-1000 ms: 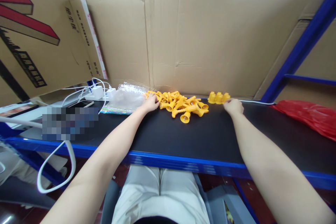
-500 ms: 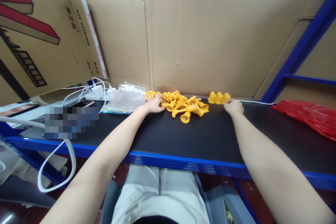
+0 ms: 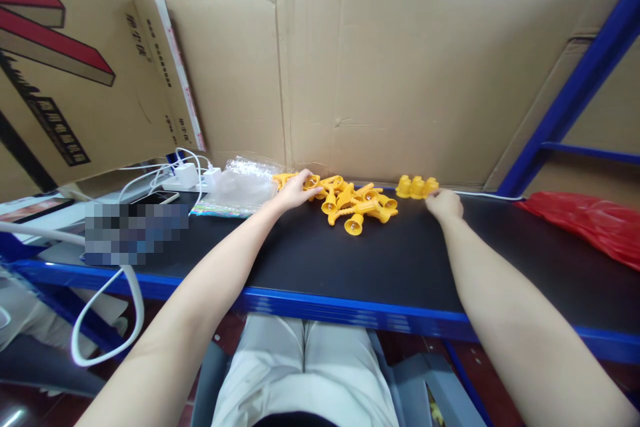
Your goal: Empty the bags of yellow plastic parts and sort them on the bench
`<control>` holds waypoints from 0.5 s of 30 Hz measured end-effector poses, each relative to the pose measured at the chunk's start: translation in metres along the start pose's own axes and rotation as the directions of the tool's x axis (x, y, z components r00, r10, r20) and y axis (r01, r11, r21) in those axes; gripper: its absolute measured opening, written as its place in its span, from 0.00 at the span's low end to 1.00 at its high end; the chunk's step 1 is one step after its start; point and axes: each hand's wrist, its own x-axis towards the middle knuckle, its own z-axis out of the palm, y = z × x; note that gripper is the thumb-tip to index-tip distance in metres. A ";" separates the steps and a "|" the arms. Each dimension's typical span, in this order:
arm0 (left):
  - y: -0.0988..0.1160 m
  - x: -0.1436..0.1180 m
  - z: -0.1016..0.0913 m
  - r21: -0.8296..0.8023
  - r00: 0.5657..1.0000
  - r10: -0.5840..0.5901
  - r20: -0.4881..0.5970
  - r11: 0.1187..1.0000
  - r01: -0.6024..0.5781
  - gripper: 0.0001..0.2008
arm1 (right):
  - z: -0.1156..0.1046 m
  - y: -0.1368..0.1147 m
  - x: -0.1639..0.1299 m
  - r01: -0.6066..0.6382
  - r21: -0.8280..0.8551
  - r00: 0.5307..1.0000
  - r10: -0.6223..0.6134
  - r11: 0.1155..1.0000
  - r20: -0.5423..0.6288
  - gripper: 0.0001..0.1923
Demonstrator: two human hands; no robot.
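A heap of several small yellow plastic horn-shaped pieces (image 3: 355, 203) lies at the back of the black shelf top (image 3: 380, 260). My left hand (image 3: 294, 191) is at the heap's left end, fingers pinched on one yellow piece (image 3: 311, 181) lifted slightly above the heap. A short row of three yellow caps (image 3: 417, 187) stands upright to the right of the heap. My right hand (image 3: 445, 203) rests on the shelf top with its fingertips touching the rightmost cap, fingers curled.
A cardboard wall (image 3: 380, 73) backs the shelf. A clear plastic bag (image 3: 240, 187), white chargers with cables (image 3: 187, 175) and a phone (image 3: 155, 198) lie at the left. A red bag (image 3: 590, 223) lies at the right by a blue upright (image 3: 565, 100).
My left hand went from the heap's left edge into the pieces, then lifted slightly with one yellow piece in its fingers; a few pieces shifted. My right hand stayed by the caps.
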 end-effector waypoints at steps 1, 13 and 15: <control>0.001 0.000 0.001 -0.025 1.000 -0.006 -0.015 1.000 0.005 0.15 | 0.000 0.000 0.000 -0.001 -0.004 1.000 0.001 1.000 -0.002 0.18; -0.002 0.010 0.015 -0.636 0.952 -0.286 -0.106 0.756 0.156 0.14 | 0.002 0.000 0.001 0.007 -0.016 1.000 -0.007 1.000 -0.015 0.17; 0.003 0.011 0.013 -0.690 0.928 -0.354 -0.119 0.701 0.179 0.13 | 0.002 0.000 0.002 0.007 -0.016 1.000 -0.007 1.000 -0.018 0.17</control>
